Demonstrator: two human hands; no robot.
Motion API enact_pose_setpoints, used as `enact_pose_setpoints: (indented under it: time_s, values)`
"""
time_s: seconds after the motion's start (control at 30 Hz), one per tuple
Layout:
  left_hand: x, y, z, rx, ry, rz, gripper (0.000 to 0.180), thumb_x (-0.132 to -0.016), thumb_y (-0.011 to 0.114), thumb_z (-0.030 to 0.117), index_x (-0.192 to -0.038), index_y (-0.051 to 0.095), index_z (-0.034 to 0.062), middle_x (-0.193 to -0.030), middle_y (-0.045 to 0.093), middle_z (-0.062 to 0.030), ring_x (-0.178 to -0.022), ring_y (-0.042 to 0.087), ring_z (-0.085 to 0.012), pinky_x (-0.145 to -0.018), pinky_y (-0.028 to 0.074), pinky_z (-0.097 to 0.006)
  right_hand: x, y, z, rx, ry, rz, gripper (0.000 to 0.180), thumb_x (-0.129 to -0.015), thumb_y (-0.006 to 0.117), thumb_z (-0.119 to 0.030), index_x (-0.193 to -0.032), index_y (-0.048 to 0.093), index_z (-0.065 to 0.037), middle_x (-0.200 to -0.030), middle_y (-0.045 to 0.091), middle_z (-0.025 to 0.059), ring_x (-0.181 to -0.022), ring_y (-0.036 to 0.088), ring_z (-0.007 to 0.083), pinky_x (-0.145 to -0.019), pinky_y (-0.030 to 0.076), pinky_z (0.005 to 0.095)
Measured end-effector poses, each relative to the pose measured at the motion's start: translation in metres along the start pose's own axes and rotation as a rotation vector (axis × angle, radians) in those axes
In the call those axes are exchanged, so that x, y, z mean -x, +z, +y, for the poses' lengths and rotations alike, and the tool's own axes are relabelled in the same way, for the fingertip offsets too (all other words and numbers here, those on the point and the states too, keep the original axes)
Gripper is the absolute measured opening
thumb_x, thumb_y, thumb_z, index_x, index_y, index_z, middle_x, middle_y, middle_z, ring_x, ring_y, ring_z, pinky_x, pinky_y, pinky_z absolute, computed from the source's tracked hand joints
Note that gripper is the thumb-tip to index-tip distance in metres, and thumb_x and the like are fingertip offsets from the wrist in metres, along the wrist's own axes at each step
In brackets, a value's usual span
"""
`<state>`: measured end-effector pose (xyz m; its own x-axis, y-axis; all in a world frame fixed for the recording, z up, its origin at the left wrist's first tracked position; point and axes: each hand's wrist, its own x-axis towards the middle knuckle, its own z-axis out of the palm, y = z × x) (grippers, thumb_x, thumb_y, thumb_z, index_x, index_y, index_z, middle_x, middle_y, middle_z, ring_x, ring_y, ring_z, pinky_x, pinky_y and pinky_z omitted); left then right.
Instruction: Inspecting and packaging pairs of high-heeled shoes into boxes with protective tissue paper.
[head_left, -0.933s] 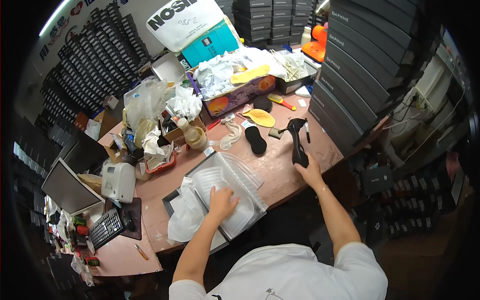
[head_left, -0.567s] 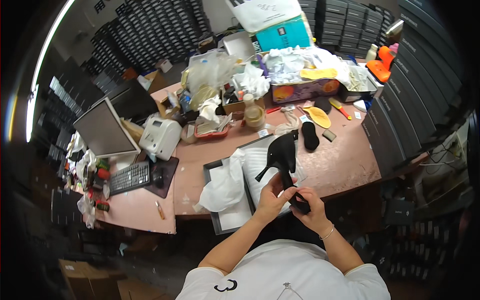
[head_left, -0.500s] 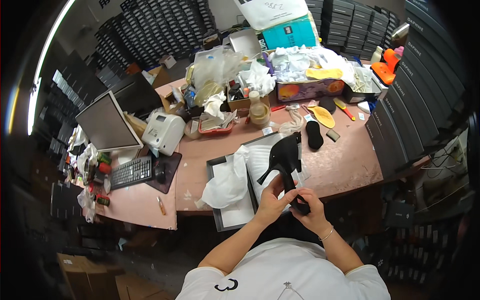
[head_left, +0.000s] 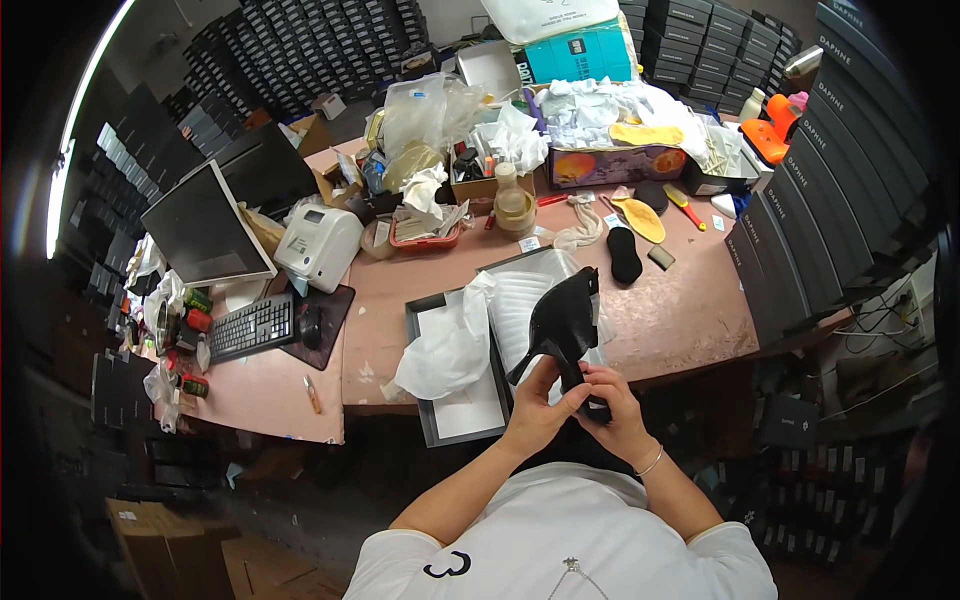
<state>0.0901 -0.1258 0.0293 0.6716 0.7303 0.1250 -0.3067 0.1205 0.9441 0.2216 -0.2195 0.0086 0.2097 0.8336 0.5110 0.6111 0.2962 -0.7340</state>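
A black high-heeled shoe [head_left: 563, 318] is held up between my two hands, above the near edge of the table. My left hand [head_left: 540, 410] grips it from the left, below the heel. On the other side my right hand [head_left: 614, 412] has its fingers and thumb closed around the toe part. Behind and below the shoe lies an open shoe box [head_left: 428, 420] with white tissue paper [head_left: 450, 345] spilling over it and white ribbed padding [head_left: 520, 300] inside. The shoe hides part of that padding.
Beyond the box lie a black oval pad [head_left: 623, 256], a small dark block [head_left: 660, 258], a yellow insole [head_left: 640, 218] and a glue bottle [head_left: 515, 210]. Stacked shoe boxes [head_left: 800, 220] rise at the right. A label printer [head_left: 318, 247], keyboard [head_left: 252, 328] and monitor [head_left: 208, 228] stand left.
The shoe has turned slightly in my hands, its heel now showing less. Both hands still hold it. The whole view has shifted a little.
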Motion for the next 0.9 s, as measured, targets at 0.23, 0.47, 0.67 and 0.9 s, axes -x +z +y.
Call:
enact_pose_setpoints:
  time_s: [0.23, 0.47, 0.67, 0.9]
  values:
    - [-0.001, 0.003, 0.005, 0.043, 0.017, 0.040, 0.033, -0.085, 0.069, 0.006, -0.115, 0.055, 0.0016, -0.103, 0.060, -0.0032, -0.100, 0.055, -0.0109, -0.082, 0.047, -0.022, -0.001, -0.021, -0.019, 0.030, 0.076, -0.048, 0.063, -0.068, 0.083, -0.014, -0.121, 0.051, -0.003, -0.128, 0.050, 0.0160, -0.119, 0.051, 0.0330, -0.098, 0.043, 0.0384]
    - [-0.020, -0.025, 0.044, -0.583, 0.392, -0.248, 0.046, -0.070, 0.075, 0.002, -0.112, 0.056, -0.0009, -0.089, 0.057, -0.0093, -0.081, 0.055, -0.0258, -0.088, 0.041, -0.036, -0.001, -0.067, -0.007, -0.487, 0.286, -0.015, 0.097, -0.068, 0.085, -0.025, -0.145, 0.029, -0.006, -0.145, 0.036, 0.0121, -0.131, 0.040, 0.0243, -0.105, 0.037, 0.0392]
    - [-0.012, -0.003, 0.022, 0.348, -0.214, -0.187, 0.071, -0.074, 0.072, 0.022, -0.131, 0.044, -0.0097, -0.093, 0.057, -0.0060, -0.084, 0.055, -0.0174, -0.090, 0.042, -0.032, -0.031, -0.077, -0.018, -0.622, 0.155, 0.168, 0.077, -0.071, 0.083, -0.029, -0.131, 0.041, -0.007, -0.146, 0.031, 0.0157, -0.135, 0.035, 0.0261, -0.108, 0.031, 0.0397]
    - [-0.001, 0.006, 0.012, 0.364, -0.298, -0.156, 0.038, -0.077, 0.072, 0.014, -0.110, 0.058, -0.0013, -0.098, 0.060, -0.0058, -0.090, 0.057, -0.0138, -0.080, 0.045, -0.026, -0.039, -0.031, -0.023, -0.437, 0.273, 0.207, 0.028, -0.081, 0.063, -0.002, -0.107, 0.052, -0.001, -0.126, 0.050, 0.0177, -0.119, 0.051, 0.0262, -0.097, 0.041, 0.0342]
